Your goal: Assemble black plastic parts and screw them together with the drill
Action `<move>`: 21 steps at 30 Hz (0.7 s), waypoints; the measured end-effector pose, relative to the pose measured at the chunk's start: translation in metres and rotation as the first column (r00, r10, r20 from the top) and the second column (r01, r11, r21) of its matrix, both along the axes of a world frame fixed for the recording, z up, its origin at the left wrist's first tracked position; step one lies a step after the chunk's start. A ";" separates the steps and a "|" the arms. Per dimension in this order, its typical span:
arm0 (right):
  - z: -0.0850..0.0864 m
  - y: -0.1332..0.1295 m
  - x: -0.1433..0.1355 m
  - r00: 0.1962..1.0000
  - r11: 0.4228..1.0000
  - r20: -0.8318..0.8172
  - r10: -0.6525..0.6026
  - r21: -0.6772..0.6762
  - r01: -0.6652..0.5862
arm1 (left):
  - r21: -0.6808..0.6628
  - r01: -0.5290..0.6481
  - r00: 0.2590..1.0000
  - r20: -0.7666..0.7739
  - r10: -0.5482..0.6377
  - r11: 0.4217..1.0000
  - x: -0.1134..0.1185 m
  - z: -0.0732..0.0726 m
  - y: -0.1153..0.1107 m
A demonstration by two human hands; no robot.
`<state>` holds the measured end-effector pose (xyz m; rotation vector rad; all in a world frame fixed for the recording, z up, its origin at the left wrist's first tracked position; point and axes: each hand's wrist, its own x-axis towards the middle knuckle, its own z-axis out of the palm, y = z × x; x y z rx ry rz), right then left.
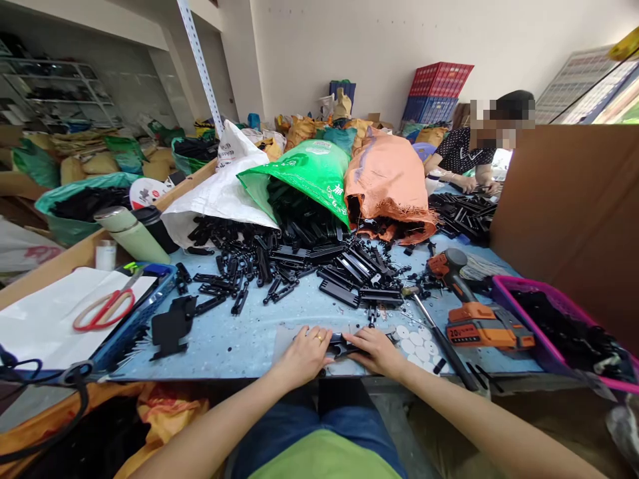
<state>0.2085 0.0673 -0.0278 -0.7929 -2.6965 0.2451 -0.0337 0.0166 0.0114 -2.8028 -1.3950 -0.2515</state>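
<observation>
At the front edge of the blue table [224, 352], my left hand [308, 354] and my right hand [378, 354] grip a black plastic part [340, 346] between them. The fingers of both curl over its ends, so its full shape is hidden. Under the hands lies a clear sheet [283, 340]. Several white discs [415, 342] are spread just right of my right hand, beside a hammer [439, 332]. Behind the hands is a heap of black plastic parts [344, 269]. To the left lies a black bracket [172, 326].
White [214, 193], green [309, 173] and orange [387, 179] sacks spill parts at the back. On the right are a cordless drill [479, 319], a pink basket [504, 289] and a cardboard sheet [569, 239]; scissors [107, 309] lie left. A co-worker [464, 153] works behind.
</observation>
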 end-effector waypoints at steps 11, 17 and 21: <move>0.015 0.009 0.001 0.985 0.991 0.152 -0.081 0.116 0.064 | 0.010 0.010 0.998 -0.066 -0.009 1.000 -0.007 -0.005 0.013; 0.031 0.011 -0.007 0.975 0.985 0.150 -0.161 0.089 0.149 | -0.145 -0.137 0.986 0.073 0.149 0.980 -0.015 0.008 0.025; 0.065 0.003 -0.019 0.981 0.999 0.190 -0.047 -0.002 0.048 | -0.162 -0.189 0.970 0.125 0.210 0.968 -0.025 0.023 0.019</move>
